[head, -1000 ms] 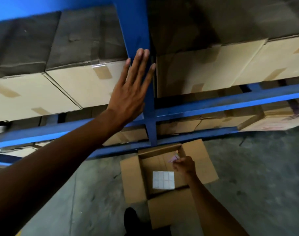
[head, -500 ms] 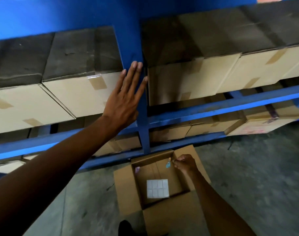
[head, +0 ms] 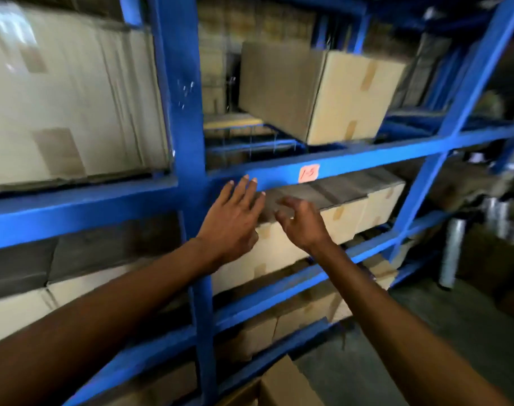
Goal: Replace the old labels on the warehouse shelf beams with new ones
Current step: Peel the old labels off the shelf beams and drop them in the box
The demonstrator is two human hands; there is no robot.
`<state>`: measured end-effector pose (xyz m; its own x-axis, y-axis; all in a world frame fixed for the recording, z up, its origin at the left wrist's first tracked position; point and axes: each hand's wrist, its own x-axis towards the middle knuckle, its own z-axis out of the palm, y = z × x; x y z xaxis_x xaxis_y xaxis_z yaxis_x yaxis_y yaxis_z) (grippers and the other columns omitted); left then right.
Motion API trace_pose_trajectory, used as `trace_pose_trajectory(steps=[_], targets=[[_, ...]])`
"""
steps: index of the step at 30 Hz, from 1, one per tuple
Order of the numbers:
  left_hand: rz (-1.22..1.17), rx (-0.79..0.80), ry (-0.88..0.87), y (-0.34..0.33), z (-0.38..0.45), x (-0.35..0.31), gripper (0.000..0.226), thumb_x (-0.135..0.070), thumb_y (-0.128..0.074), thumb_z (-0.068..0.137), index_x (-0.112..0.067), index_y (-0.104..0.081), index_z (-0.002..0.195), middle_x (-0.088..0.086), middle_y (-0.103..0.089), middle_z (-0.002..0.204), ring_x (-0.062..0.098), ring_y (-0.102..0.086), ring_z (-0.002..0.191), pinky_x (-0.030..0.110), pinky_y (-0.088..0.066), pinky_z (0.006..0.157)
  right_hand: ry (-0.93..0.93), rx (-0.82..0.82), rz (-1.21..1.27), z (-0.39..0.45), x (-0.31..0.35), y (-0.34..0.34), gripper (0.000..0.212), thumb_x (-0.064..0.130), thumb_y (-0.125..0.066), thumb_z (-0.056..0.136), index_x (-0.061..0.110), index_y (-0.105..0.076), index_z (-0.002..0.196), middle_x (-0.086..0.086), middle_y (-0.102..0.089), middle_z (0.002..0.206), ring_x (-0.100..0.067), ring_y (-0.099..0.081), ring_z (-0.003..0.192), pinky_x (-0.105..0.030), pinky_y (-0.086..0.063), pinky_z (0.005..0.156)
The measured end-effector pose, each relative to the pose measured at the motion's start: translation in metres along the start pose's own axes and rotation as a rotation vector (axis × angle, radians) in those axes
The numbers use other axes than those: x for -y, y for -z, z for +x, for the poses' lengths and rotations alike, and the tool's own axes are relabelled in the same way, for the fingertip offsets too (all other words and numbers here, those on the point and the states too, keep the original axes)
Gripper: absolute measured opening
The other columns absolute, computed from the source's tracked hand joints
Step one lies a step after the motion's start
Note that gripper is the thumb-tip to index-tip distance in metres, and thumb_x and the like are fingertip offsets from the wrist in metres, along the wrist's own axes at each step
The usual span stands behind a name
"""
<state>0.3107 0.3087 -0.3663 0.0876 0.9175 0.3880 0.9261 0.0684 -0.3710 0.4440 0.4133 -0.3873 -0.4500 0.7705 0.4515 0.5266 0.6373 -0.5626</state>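
A pink label (head: 308,173) with handwritten "1-5" is stuck on the blue shelf beam (head: 367,159) at mid height. My left hand (head: 235,218) is raised with straight fingers, its tips at the beam's lower edge, left of the label. Beside it, my right hand (head: 299,221) hovers below the beam with loosely curled fingers and holds nothing. Motion blurs the picture.
A blue upright post (head: 182,112) stands left of the hands. Taped cardboard boxes (head: 323,92) fill the shelves above and below. An open carton's flap (head: 282,385) shows at the bottom edge. Rolls of clear film (head: 452,253) stand at the right on the concrete floor.
The view swung up from the floor carton to the shelf. My right hand rose from the carton to the beam. My left hand shifted from the upright post toward the beam.
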Motion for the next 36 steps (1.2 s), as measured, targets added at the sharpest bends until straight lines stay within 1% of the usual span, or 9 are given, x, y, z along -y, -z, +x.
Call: trace_pose_trajectory(steps=[6, 8, 11, 15, 20, 23, 28, 32, 36], targets=[[0.161, -0.347, -0.080, 0.094, 0.088, 0.043, 0.073, -0.031, -0.050, 0.079, -0.007, -0.025, 0.144, 0.019, -0.020, 0.155, 0.032, -0.013, 0.145, 0.046, -0.011, 0.117, 0.142, -0.335, -0.132, 0.095, 0.063, 0.126, 0.031, 0.026, -0.054, 0.087, 0.012, -0.064, 0.113, -0.013, -0.066, 0.119, -0.030, -0.055, 0.116, -0.040, -0.038, 0.103], [0.209, -0.429, -0.042, 0.127, 0.119, 0.062, 0.077, -0.033, -0.052, 0.080, -0.008, -0.022, 0.145, 0.017, -0.017, 0.156, 0.030, -0.010, 0.145, 0.044, -0.008, 0.117, 0.171, -0.455, -0.128, 0.126, 0.077, 0.165, 0.031, 0.028, -0.053, 0.089, 0.013, -0.064, 0.114, -0.013, -0.066, 0.119, -0.031, -0.053, 0.117, -0.040, -0.038, 0.103], [0.296, -0.540, 0.044, 0.175, 0.169, 0.089, 0.081, -0.037, -0.053, 0.081, -0.010, -0.016, 0.147, 0.015, -0.010, 0.158, 0.029, -0.004, 0.146, 0.044, -0.005, 0.118, 0.230, -0.602, -0.132, 0.174, 0.092, 0.220, 0.028, 0.028, -0.052, 0.088, 0.012, -0.067, 0.106, -0.012, -0.070, 0.109, -0.031, -0.059, 0.107, -0.041, -0.041, 0.097], [0.430, -0.612, 0.133, 0.225, 0.220, 0.115, 0.086, -0.039, -0.053, 0.079, -0.008, -0.010, 0.147, 0.017, -0.004, 0.158, 0.030, -0.001, 0.146, 0.045, -0.004, 0.118, 0.288, -0.703, -0.084, 0.226, 0.098, 0.267, 0.025, 0.024, -0.051, 0.089, 0.011, -0.068, 0.102, -0.013, -0.071, 0.105, -0.032, -0.061, 0.103, -0.044, -0.043, 0.096], [0.554, -0.550, 0.281, 0.257, 0.264, 0.143, 0.097, -0.044, -0.057, 0.078, -0.006, -0.001, 0.147, 0.017, 0.004, 0.158, 0.032, 0.006, 0.146, 0.048, 0.000, 0.118, 0.334, -0.770, -0.076, 0.293, 0.106, 0.301, 0.032, 0.023, -0.046, 0.092, 0.008, -0.060, 0.117, -0.019, -0.057, 0.123, -0.036, -0.048, 0.116, -0.043, -0.034, 0.099], [0.613, -0.515, 0.322, 0.251, 0.271, 0.148, 0.107, -0.050, -0.058, 0.076, -0.006, 0.009, 0.146, 0.017, 0.011, 0.157, 0.032, 0.012, 0.145, 0.049, 0.001, 0.119, 0.339, -0.792, -0.124, 0.318, 0.111, 0.301, 0.033, 0.025, -0.044, 0.092, 0.004, -0.063, 0.109, -0.017, -0.054, 0.124, -0.034, -0.044, 0.116, -0.043, -0.032, 0.098], [0.651, -0.541, 0.325, 0.247, 0.271, 0.149, 0.109, -0.051, -0.058, 0.074, -0.005, 0.010, 0.147, 0.018, 0.011, 0.157, 0.032, 0.012, 0.145, 0.049, 0.001, 0.119, 0.340, -0.895, -0.201, 0.334, 0.119, 0.279, 0.029, 0.018, -0.044, 0.091, -0.001, -0.064, 0.098, -0.014, -0.050, 0.128, -0.031, -0.041, 0.117, -0.043, -0.028, 0.100], [0.649, -0.520, 0.326, 0.248, 0.270, 0.148, 0.110, -0.053, -0.058, 0.074, -0.005, 0.010, 0.147, 0.018, 0.012, 0.157, 0.032, 0.013, 0.145, 0.049, 0.002, 0.119, 0.373, -0.933, -0.201, 0.336, 0.124, 0.275, 0.023, 0.013, -0.050, 0.088, -0.001, -0.064, 0.097, -0.015, -0.054, 0.124, -0.033, -0.043, 0.115, -0.044, -0.030, 0.097], [0.624, -0.475, 0.329, 0.254, 0.269, 0.146, 0.109, -0.054, -0.055, 0.075, -0.007, 0.012, 0.146, 0.017, 0.016, 0.157, 0.031, 0.016, 0.144, 0.048, 0.003, 0.119, 0.386, -0.938, -0.180, 0.334, 0.126, 0.283, 0.018, 0.010, -0.052, 0.086, 0.000, -0.062, 0.096, -0.019, -0.061, 0.109, -0.034, -0.048, 0.107, -0.042, -0.035, 0.092]])
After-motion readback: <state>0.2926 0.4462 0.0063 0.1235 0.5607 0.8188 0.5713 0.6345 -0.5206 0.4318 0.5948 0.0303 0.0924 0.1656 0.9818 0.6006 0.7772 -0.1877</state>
